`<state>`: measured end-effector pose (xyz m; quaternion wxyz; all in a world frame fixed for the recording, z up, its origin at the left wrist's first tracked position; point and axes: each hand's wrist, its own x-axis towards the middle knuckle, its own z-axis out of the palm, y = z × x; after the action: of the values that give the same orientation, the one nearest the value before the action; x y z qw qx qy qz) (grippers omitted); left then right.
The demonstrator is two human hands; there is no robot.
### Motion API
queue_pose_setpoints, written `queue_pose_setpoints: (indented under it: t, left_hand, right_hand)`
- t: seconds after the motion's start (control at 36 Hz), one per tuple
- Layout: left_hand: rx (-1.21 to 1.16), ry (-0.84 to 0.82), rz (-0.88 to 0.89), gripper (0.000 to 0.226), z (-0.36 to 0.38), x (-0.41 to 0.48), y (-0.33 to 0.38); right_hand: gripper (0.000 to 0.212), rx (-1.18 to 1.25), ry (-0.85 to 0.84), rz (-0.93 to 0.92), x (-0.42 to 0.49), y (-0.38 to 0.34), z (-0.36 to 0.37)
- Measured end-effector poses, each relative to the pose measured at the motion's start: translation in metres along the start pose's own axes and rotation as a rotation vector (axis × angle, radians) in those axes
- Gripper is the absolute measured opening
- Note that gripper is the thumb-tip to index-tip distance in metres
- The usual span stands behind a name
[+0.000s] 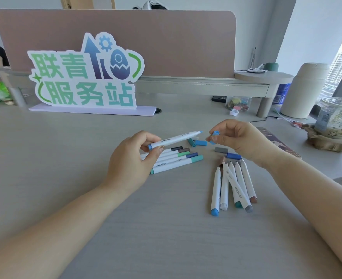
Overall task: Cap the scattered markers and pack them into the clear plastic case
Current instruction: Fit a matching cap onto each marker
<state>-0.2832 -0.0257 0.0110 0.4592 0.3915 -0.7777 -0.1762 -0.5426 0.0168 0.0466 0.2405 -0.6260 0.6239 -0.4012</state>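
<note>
Marker (176,139) in left grip (132,158), cap (215,135) right grip (238,139)

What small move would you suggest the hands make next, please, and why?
Probably slide the blue cap in the right hand onto the bare tip of the marker held by the left hand: the colours match and only a small gap separates them.

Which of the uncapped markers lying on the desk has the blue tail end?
The leftmost marker of the five. Its end nearest the camera is bright blue, while the other four end in white, teal, grey and brown.
</note>
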Motion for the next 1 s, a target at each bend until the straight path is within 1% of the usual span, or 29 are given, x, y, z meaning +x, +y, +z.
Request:
queue_pose_setpoints:
  t: [0.17, 0.25, 0.36, 0.42, 0.61, 0.81, 0.92, 1.0]
  left_hand:
    - [-0.001, -0.004, 0.011, 0.007, -0.001, 0.000, 0.001]
    - [0.008, -0.011, 0.009, 0.007, -0.001, 0.000, 0.000]
    - [0.005, -0.019, 0.007, 0.007, -0.001, 0.000, 0.000]
    - [-0.001, -0.024, 0.013, 0.007, -0.001, 0.000, 0.001]
    - [-0.022, -0.030, 0.041, 0.009, -0.002, -0.002, 0.007]
    - [-0.066, -0.036, 0.039, 0.008, -0.003, -0.003, 0.013]
    - [-0.142, -0.005, 0.018, 0.015, -0.007, -0.003, 0.017]
    - [-0.169, -0.005, 0.005, 0.016, -0.008, -0.003, 0.020]
  right_hand:
    - [0.028, -0.184, -0.041, -0.075, -0.004, -0.007, 0.002]
    - [0.029, -0.217, -0.047, -0.079, -0.003, -0.008, 0.002]
    - [0.010, -0.185, -0.008, -0.039, -0.002, -0.004, 0.003]
    - [0.007, -0.180, -0.005, -0.050, -0.002, -0.005, 0.004]
    - [0.009, -0.128, -0.031, -0.076, -0.004, -0.010, 0.008]
    - [0.016, 0.015, -0.081, -0.102, -0.009, -0.017, 0.010]
    - [0.015, 0.102, -0.062, -0.118, -0.011, -0.020, 0.013]
    - [0.015, 0.149, -0.037, -0.157, -0.013, -0.021, 0.014]
